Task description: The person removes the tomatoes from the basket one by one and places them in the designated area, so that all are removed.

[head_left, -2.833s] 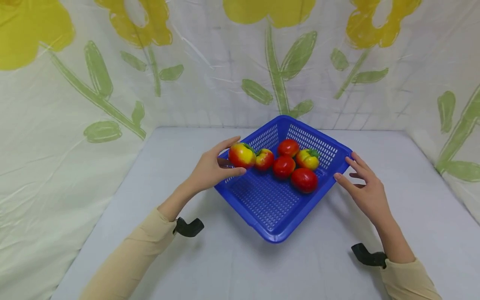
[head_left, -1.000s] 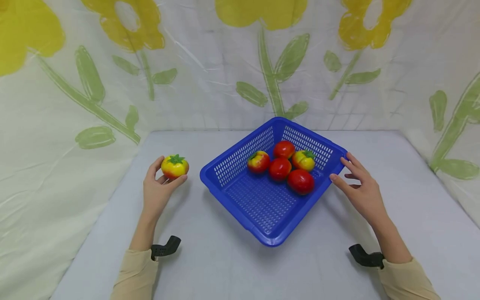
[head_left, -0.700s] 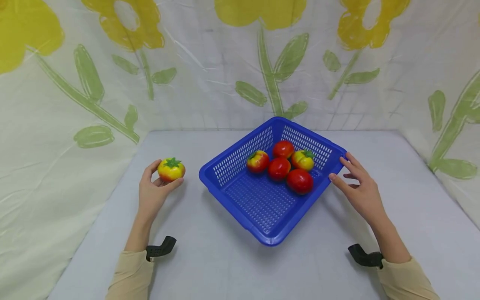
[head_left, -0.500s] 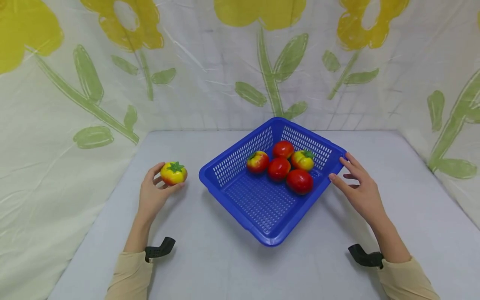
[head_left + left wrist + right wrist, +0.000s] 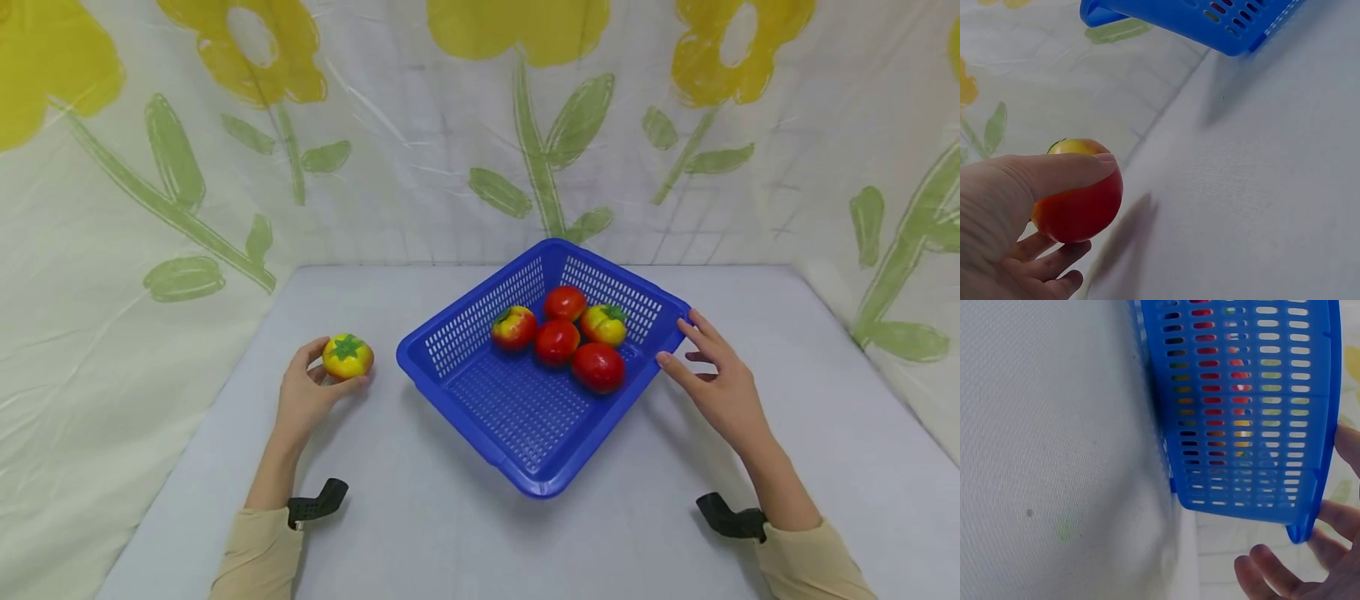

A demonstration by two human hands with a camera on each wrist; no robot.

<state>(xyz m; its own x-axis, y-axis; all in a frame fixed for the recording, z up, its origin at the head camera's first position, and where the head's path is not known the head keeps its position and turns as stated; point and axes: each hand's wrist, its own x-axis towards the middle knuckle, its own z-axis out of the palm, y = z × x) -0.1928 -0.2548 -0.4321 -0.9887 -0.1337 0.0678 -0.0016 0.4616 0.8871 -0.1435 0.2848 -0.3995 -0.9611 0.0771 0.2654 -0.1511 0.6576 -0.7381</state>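
Note:
My left hand (image 5: 302, 394) holds a yellow-and-red tomato (image 5: 348, 357) with a green leafy top, thumb on one side and fingers on the other. In the left wrist view the tomato (image 5: 1079, 206) shows its red side, with its shadow on the table beside it. My right hand (image 5: 720, 383) pinches the right corner of a blue plastic basket (image 5: 480, 433), thumb and fingertips at the rim. Inside the basket lie several more tomatoes, among them a red one (image 5: 598, 367) and a yellow one (image 5: 603, 325). The right wrist view shows the basket's slotted side wall (image 5: 1254, 412).
A pale grey cloth covers the table (image 5: 420, 533). Behind and beside it hangs a white curtain (image 5: 420, 167) printed with yellow flowers. Each wrist carries a black camera mount, such as the left camera mount (image 5: 318, 502).
My left hand has carried the tomato from the basket's left rim leftwards over the table, then lowered it a little. My right hand stays at the basket corner.

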